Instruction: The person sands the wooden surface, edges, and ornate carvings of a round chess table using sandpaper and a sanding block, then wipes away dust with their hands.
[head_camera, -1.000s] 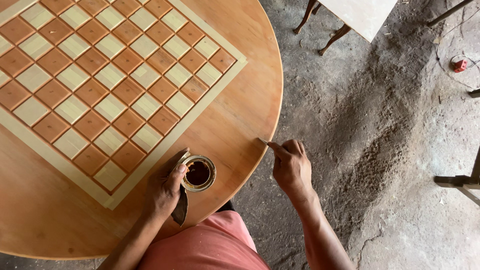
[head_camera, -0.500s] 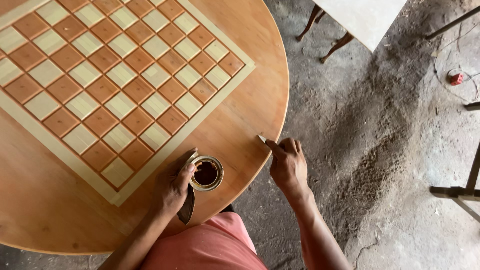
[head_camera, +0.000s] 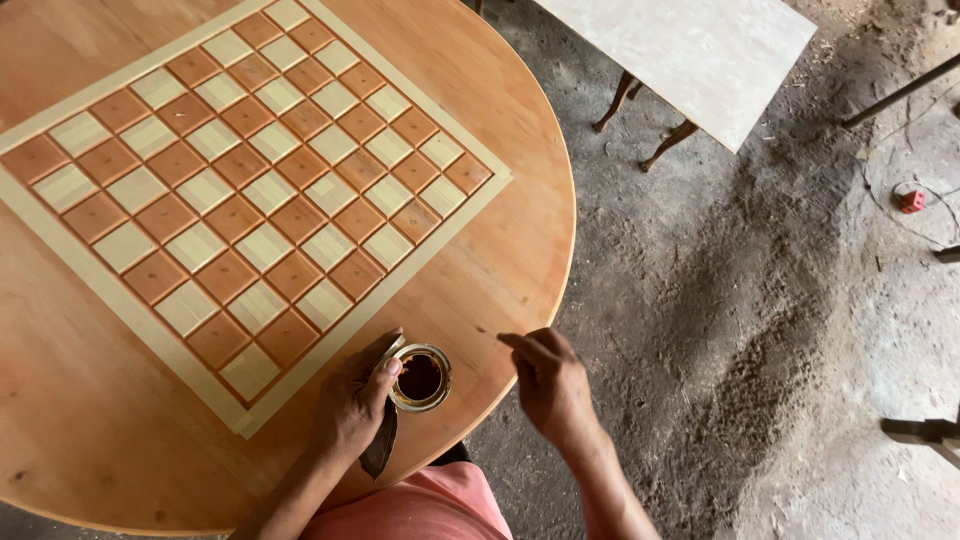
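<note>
the left hand (head_camera: 352, 405) is closed around a small tin (head_camera: 421, 377) of dark stain, low in the middle of the frame on the round table (head_camera: 520, 250). the right hand (head_camera: 548, 385) pinches a thin brush (head_camera: 497, 336) pointing up-left, lying level. it looks like dipping time; the tip must drop straight into the tin.

A checkerboard (head_camera: 245, 200) of light and reddish-brown squares with a pale border is inlaid in the round wooden surface (head_camera: 500, 270). Beyond it on the grey dirt floor (head_camera: 760, 330) stands a pale table (head_camera: 690, 55) on dark curved legs. A small red object (head_camera: 911, 200) lies far right, on a thin cable.
</note>
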